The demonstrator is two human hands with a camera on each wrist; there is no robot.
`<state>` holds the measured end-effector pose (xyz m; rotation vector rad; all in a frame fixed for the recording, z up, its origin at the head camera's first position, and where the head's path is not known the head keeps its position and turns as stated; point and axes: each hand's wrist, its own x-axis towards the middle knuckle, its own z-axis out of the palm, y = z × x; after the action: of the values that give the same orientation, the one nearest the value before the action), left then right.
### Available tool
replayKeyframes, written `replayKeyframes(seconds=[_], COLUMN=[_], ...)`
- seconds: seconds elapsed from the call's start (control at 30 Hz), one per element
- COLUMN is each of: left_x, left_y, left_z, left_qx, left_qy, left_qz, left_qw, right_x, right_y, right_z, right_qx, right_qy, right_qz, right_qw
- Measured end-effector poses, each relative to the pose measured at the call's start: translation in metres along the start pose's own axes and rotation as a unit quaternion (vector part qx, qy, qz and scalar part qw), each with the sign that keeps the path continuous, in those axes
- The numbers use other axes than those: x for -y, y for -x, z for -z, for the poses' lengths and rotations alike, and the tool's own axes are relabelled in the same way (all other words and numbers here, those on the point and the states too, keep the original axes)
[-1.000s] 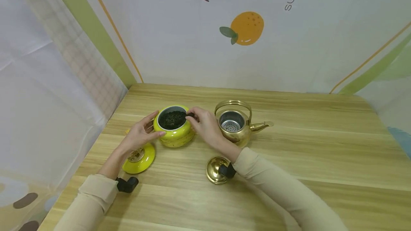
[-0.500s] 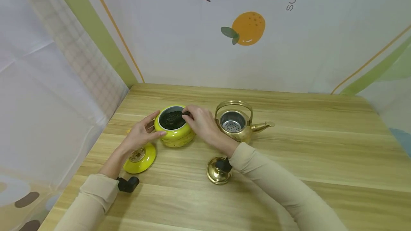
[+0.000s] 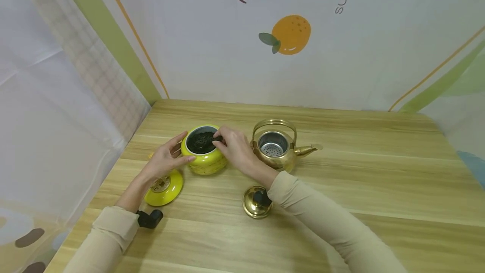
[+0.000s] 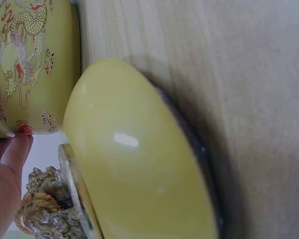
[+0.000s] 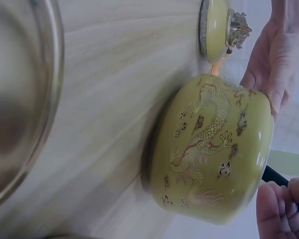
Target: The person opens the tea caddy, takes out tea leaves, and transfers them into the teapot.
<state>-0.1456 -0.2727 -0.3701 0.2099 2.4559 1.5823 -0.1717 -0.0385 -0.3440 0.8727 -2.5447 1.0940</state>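
In the left-centre of the head view, a yellow jar [image 3: 207, 165] stands uncovered on the wooden table [image 3: 341, 188], dark loose leaves [image 3: 198, 141] inside it. The left hand [image 3: 164, 160] grips the jar's left side, thumb at the front near the rim and the other fingers further back. The right hand [image 3: 236, 148], at the centre, pinches a dark handle [image 3: 218, 139] between thumb and fingers, over the right part of the jar's mouth. Just right of that hand stands a gold teapot [image 3: 289, 159], uncovered, with a holed strainer [image 3: 273, 150] inside and its spout pointing right. Below it lies the gold lid [image 3: 254, 209], partly covered by a black wrist device [image 3: 261, 197]; the yellow lid [image 3: 166, 195] lies lower left of the jar. In the left wrist view, the yellow lid fills the middle, its ornate knob [image 4: 52, 204] at lower left, and fingertips [image 4: 17, 154] touch the jar at upper left. In the right wrist view, the jar fills the centre, showing a dragon [image 5: 207, 137]; the left hand reaches its rim from upper right, and the handle crosses the right hand's fingers at lower right.
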Motion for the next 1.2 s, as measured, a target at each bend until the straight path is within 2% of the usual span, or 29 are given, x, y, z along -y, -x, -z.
replayKeyframes(seconds=[0.23, 0.4, 0.7, 1.2], left_x=[0.0004, 0.0014, 0.0002, 0.0000], left_y=[0.0006, 0.0013, 0.0001, 0.0005], left_z=[0.0002, -0.0010, -0.0021, 0.0002], left_qx=[0.000, -0.002, -0.004, -0.002], left_qy=[0.000, -0.001, -0.005, 0.001], left_qz=[0.006, 0.002, -0.004, -0.006], left_qw=[1.0000, 1.0000, 1.0000, 1.0000], right_x=[0.0033, 0.0040, 0.0002, -0.0018], right_y=[0.0002, 0.0021, 0.0027, 0.0006], right_z=[-0.0009, -0.0038, -0.0076, -0.0081], right_qx=[0.019, 0.022, 0.026, 0.040], right_qy=[0.022, 0.042, 0.025, 0.037], right_qz=[-0.007, 0.014, -0.018, -0.021], right_qw=[1.000, 0.999, 0.999, 0.998])
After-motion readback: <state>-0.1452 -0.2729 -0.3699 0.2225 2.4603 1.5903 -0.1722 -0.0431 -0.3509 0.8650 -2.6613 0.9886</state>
